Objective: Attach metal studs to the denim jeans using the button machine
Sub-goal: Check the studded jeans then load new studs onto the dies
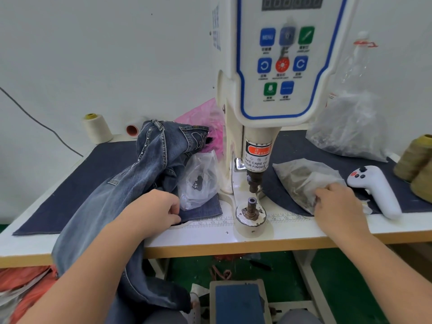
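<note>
Jeans (131, 183) hang off the table's (292, 237) near edge, with their upper part heaped to the left of the button machine (254, 141). Left hand (154, 209) curls into the denim, gripping it. Right hand (336, 202) reaches into a plastic bag (301, 178), apparently fetching a stud; its fingertips are hidden, so I cannot tell whether they pinch one. Next, probably, stud onto the lower post (252, 203), denim over it.

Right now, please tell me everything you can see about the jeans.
The jeans are faded blue denim with pale stitching, a row of small studs along one seam and a light embroidered pocket. They lie crumpled on the left of the table, left of the machine, one leg hanging over the front edge. The left hand grips the fabric.
</note>
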`<move>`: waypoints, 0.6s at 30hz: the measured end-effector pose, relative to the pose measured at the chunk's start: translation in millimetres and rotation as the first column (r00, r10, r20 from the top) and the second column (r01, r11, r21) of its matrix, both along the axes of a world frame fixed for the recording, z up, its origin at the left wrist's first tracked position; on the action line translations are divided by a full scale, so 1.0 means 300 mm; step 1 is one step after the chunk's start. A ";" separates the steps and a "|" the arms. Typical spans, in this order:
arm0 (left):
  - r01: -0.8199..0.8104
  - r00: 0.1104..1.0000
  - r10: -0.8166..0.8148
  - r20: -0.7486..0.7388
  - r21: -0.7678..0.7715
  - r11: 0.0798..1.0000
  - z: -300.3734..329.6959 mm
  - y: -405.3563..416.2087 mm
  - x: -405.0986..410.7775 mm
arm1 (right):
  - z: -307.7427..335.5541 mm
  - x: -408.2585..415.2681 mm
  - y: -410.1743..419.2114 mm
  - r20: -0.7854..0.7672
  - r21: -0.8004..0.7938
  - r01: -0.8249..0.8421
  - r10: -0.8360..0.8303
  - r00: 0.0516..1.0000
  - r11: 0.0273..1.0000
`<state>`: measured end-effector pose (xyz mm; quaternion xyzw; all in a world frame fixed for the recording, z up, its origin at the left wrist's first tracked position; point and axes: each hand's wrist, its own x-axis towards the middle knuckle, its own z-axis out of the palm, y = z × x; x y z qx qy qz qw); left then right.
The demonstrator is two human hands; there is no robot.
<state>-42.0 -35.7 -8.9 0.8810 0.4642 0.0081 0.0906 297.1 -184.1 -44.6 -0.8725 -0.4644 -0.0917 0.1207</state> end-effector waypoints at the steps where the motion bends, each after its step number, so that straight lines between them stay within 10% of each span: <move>1: 0.002 1.000 -0.002 -0.027 0.007 1.000 0.001 -0.004 -0.001 | 0.000 0.004 0.000 -0.008 0.015 -0.007 0.007 1.000 1.000; 18: -0.026 0.994 0.025 0.105 0.011 1.000 -0.042 -0.044 0.001 | 0.000 0.007 0.009 -0.090 0.055 0.016 -0.011 0.996 0.998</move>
